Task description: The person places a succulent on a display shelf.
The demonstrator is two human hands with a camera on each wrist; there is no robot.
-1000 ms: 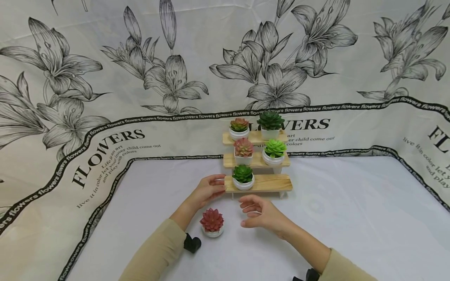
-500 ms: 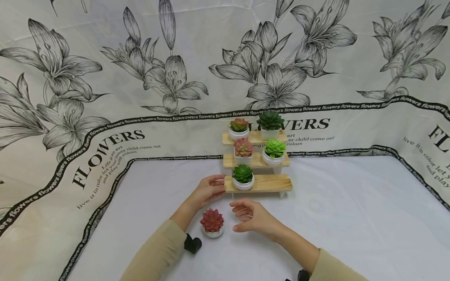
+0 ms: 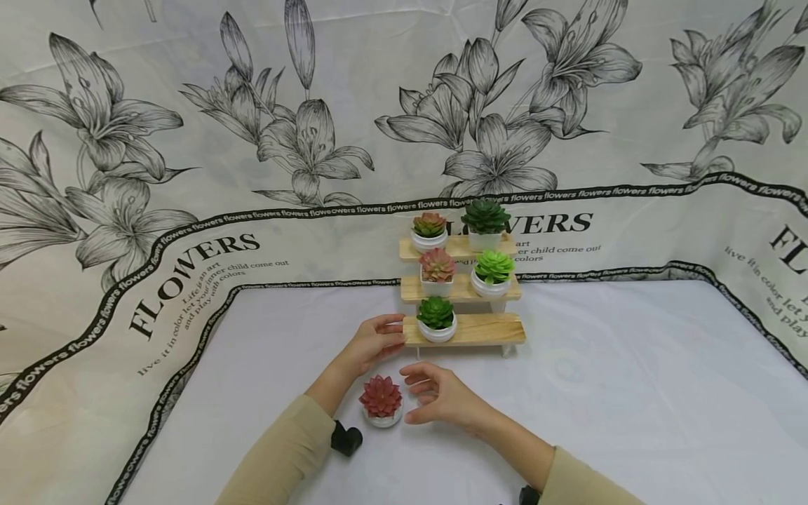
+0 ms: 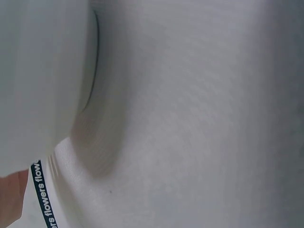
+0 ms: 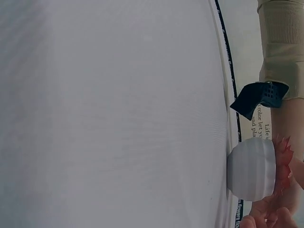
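Observation:
A red artificial succulent (image 3: 381,398) in a round white pot stands on the white tabletop. My right hand (image 3: 445,400) is just right of it, fingers loosely bent, thumb apart, not touching the pot. In the right wrist view, the white ribbed pot (image 5: 251,168) is close to my fingers (image 5: 282,218). My left hand (image 3: 372,344) holds the left end of the lowest board of a three-tier wooden plant stand (image 3: 486,330). In the left wrist view, a large white pot (image 4: 38,85) covers most of that hand.
On the stand's lowest board sits a green succulent (image 3: 436,315). The middle board bears a pink succulent (image 3: 437,270) and a bright green one (image 3: 494,270). On top are an orange-green succulent (image 3: 429,228) and a dark green one (image 3: 485,221). Flower-print cloth (image 3: 341,245) hangs behind.
My right hand has moved left and slightly toward me, from in front of the stand to beside the red succulent. The left hand and the pots stay where they were.

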